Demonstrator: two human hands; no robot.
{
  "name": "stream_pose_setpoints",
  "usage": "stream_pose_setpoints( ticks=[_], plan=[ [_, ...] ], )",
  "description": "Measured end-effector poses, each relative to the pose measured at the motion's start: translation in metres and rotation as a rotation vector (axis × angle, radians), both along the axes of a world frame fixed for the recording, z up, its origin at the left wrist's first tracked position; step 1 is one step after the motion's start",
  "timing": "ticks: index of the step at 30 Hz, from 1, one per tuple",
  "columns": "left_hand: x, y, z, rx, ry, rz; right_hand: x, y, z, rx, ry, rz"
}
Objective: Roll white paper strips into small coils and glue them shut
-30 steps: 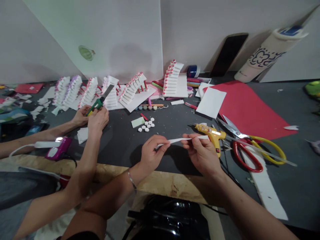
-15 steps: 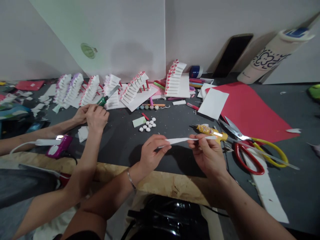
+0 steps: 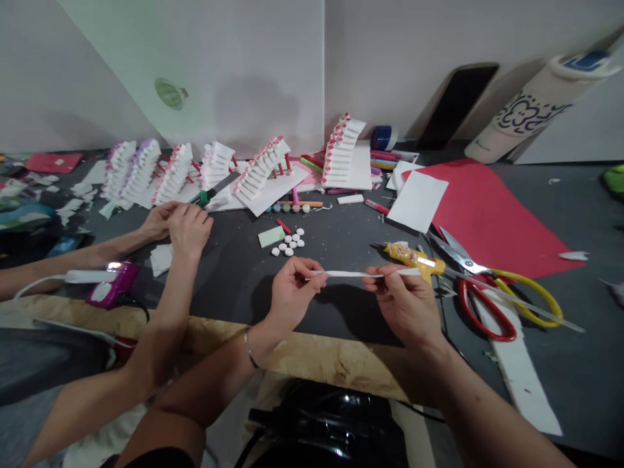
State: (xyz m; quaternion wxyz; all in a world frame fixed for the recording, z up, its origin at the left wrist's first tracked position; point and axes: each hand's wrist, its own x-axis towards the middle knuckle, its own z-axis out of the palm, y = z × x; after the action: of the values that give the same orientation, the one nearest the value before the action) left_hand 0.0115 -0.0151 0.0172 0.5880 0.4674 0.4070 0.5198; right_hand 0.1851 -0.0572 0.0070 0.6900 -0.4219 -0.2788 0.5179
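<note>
A thin white strip is stretched level between my two hands above the dark table. My left hand pinches its left end, fingers closed. My right hand pinches it further right, and the strip's tip pokes out past the fingers toward a yellow glue gun lying just behind. Several small white discs and a pale green eraser lie beyond my left hand.
Another person's two hands work with a green-handled knife at the left, near white stepped paper models. Red and yellow scissors, red paper, a white foam strip, a pink glue gun and markers lie around.
My hands have pulled the strip straight and level; it sagged and tilted before. The other person's knife has dropped lower and flatter toward the models.
</note>
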Motion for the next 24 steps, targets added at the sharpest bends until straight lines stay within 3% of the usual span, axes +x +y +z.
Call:
stream_pose_setpoints(
  ticks=[5,12,18,21,24],
  plan=[
    [-0.001,0.002,0.0,-0.048,0.08,-0.013,0.002,0.0,-0.001,-0.018,-0.021,-0.027],
    [-0.006,0.005,-0.013,0.021,0.255,-0.08,0.005,0.0,-0.002,-0.009,-0.035,-0.048],
    [-0.006,0.007,-0.011,0.004,0.306,-0.12,0.004,0.003,-0.001,0.013,-0.029,-0.097],
    [-0.008,0.006,-0.013,0.118,0.328,-0.091,0.004,0.006,0.001,0.002,-0.016,-0.12],
    [-0.011,0.006,-0.013,0.361,0.394,-0.068,0.005,0.007,0.001,-0.029,0.004,-0.118]
  ],
)
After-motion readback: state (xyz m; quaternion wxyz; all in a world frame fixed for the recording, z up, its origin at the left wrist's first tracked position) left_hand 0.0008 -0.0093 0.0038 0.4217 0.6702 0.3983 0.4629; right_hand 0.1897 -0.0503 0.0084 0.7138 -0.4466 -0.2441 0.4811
